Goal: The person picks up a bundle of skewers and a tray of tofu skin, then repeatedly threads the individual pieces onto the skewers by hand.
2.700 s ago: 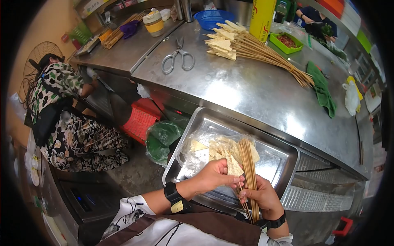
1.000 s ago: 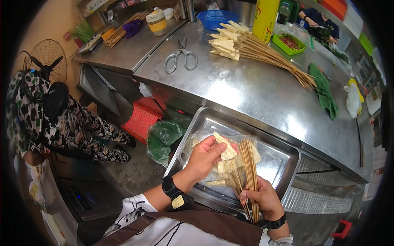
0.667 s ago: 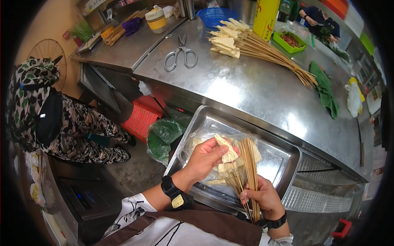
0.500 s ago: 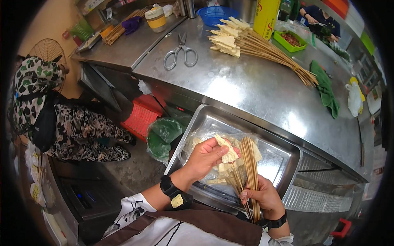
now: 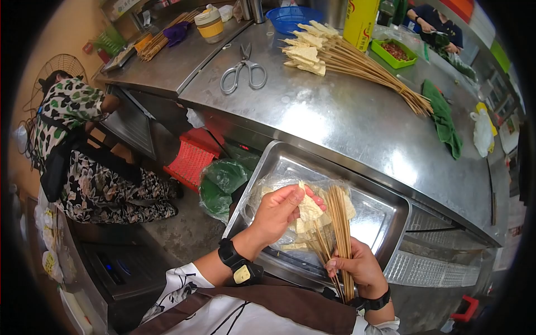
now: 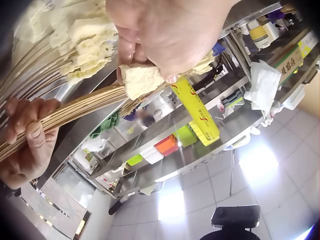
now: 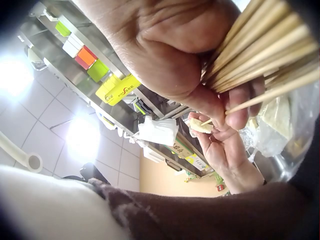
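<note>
In the head view my left hand (image 5: 277, 212) pinches a pale yellow, spongy triangular piece, like dried tofu (image 5: 310, 210), between thumb and fingers. My right hand (image 5: 357, 264) grips a thick bundle of bamboo skewers (image 5: 340, 223), tips pointing away from me. A few thinner skewers fan out on its left side, below the piece. From the right wrist, one skewer (image 7: 272, 96) runs from my right fingertips to the pale piece (image 7: 201, 126) in the left hand. More pale pieces (image 6: 92, 37) lie on clear plastic under the hands, partly hidden by them.
A steel tray (image 5: 403, 219) lies below my hands, beside the steel counter (image 5: 251, 114). On the counter are scissors (image 5: 244, 72), a pile of skewered pale pieces (image 5: 306, 56), a green cloth (image 5: 444, 120) and a yellow box (image 5: 359, 25). Another person (image 5: 84, 162) bends at the left.
My left hand has moved up and away from the right hand, then turned slightly with the pale piece. The right hand keeps its grip. The person at left straightened, then bent down again.
</note>
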Available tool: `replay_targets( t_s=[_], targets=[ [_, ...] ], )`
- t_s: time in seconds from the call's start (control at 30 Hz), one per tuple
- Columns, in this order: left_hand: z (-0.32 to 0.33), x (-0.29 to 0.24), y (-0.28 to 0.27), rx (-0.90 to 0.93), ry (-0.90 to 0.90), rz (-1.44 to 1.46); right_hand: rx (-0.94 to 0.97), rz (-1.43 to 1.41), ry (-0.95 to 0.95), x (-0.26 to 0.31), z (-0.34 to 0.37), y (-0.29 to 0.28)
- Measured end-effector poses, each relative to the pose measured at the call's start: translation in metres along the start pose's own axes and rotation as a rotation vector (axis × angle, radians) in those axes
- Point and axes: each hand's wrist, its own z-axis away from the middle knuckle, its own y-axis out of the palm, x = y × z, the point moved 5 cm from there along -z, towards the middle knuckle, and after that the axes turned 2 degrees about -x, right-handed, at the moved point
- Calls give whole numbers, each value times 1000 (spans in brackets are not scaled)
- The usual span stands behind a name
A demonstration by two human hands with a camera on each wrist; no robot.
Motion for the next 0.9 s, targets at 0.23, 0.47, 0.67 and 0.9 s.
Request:
replay_targets(
  t_s=[0.23, 0.47, 0.67, 0.9],
  targets=[
    [3, 2, 2, 19, 12, -2, 3, -6, 4, 0, 0, 0],
    [5, 4, 0, 58, -5, -117, 4, 5, 13, 1, 0, 1],
    [8, 3, 5, 39, 38, -109, 3, 1, 9, -1, -1, 1],
    [8, 15, -1, 15, 6, -160, 0, 7, 2, -1, -1, 0]
  ],
)
